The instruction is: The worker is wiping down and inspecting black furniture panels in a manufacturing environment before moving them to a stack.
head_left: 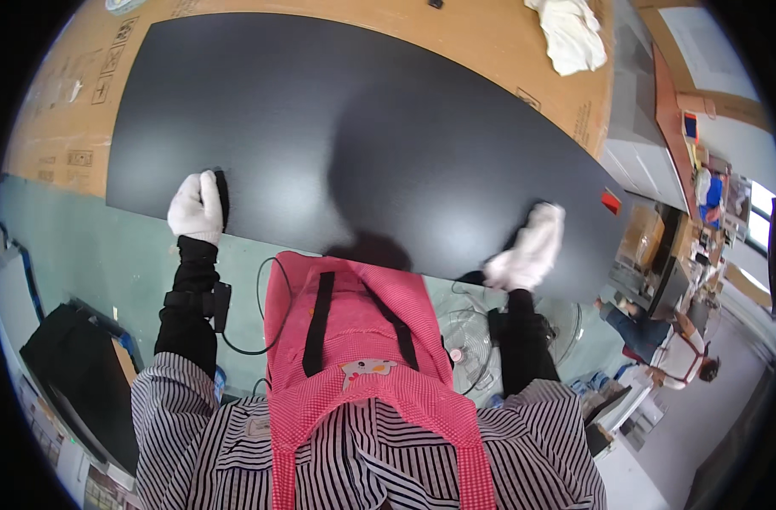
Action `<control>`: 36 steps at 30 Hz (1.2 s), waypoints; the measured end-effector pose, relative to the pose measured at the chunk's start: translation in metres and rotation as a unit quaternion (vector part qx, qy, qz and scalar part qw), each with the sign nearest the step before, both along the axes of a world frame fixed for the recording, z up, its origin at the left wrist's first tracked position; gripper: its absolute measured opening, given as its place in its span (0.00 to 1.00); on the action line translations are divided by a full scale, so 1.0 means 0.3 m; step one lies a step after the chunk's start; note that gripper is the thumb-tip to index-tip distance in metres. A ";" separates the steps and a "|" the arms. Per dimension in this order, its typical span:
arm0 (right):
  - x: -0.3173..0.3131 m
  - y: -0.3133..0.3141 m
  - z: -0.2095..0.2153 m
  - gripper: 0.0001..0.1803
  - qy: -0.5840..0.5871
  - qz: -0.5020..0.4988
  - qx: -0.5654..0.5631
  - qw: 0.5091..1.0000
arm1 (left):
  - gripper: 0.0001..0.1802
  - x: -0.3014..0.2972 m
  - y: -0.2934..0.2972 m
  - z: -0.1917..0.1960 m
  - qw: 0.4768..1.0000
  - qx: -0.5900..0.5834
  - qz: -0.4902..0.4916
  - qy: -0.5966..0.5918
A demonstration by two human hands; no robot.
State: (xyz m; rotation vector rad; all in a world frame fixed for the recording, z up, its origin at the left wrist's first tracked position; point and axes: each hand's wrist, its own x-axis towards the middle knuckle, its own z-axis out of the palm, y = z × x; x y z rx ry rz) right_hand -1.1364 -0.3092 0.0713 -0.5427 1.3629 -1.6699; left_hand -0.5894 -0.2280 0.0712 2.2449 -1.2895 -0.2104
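A large dark grey panel (277,110) lies flat in front of me. My left hand (195,210), in a white glove, is at the panel's near edge toward the left, its fingers curled and closed on the edge. My right hand (528,248), also white-gloved, rests on the panel near its right end. Its fingers stretch forward along the surface and its thumb points left toward the near edge; single fingers are hard to make out. A small red piece (610,201) shows at the panel's right end.
Under the panel is brown cardboard (73,127), with a white cloth (571,34) at its far right. A pink apron (362,314) covers my front. Fans (469,340) stand below the near edge. At right, another person (681,353) is near cluttered shelves. A black box (78,374) is at left.
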 end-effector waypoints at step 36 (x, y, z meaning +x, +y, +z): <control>0.398 -0.235 -0.009 0.20 0.660 -0.158 0.213 0.703 | 0.20 1.124 0.193 -0.059 0.954 -0.070 0.114 0.267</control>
